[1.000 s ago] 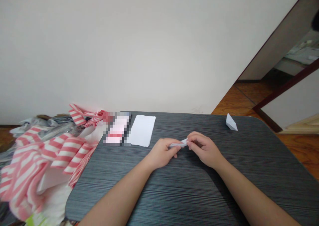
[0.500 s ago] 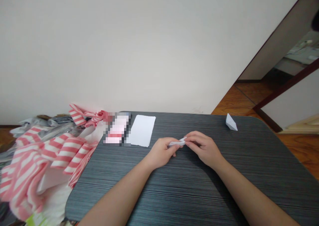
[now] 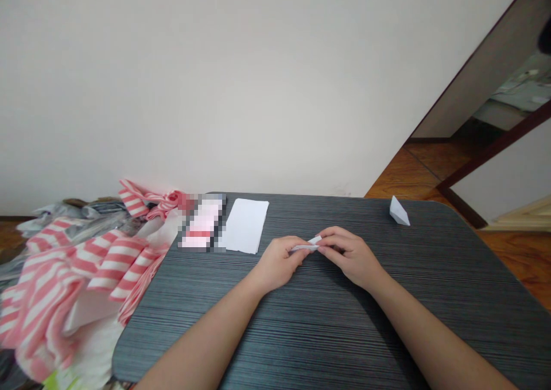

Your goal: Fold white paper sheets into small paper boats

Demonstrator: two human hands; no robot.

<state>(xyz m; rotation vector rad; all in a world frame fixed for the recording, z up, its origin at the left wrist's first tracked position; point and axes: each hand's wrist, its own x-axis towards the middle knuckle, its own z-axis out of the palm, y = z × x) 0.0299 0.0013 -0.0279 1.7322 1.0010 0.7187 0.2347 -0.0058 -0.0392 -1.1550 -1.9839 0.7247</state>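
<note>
Left hand (image 3: pixel 276 265): closed in a pinch, thumb in front, on the left end of the folded paper.
Right hand (image 3: pixel 350 257): fingers bent, thumb and fingertips pinching the other end.
Folded paper (image 3: pixel 305 247): between the two hands, above the near-middle of the table; white, narrow, with a short flap angled up toward the right hand.
Folding so far: several creases seem made, since the piece is a slim strip; it looks unfinished, and the fingers hide how many folds there are.
Paper sheets (image 3: pixel 247 226): flat, white, matte, slightly uneven at the edges; apparently unfolded, lying beyond the left hand.
Paper shape (image 3: pixel 399 212): standing near the far right edge, crisp and faceted with a pointed top; it appears complete.
Table (image 3: pixel 275 338): dark, finely streaked grain, rounded corners.
Pixelated item (image 3: pixel 202 223): left of the sheets, blurred out, pinkish with a dark edge.
Striped cloth (image 3: pixel 103 258): soft, rumpled, red-and-white, heaped left of the table.
Wall (image 3: pixel 258 92): plain, pale, smooth.
</note>
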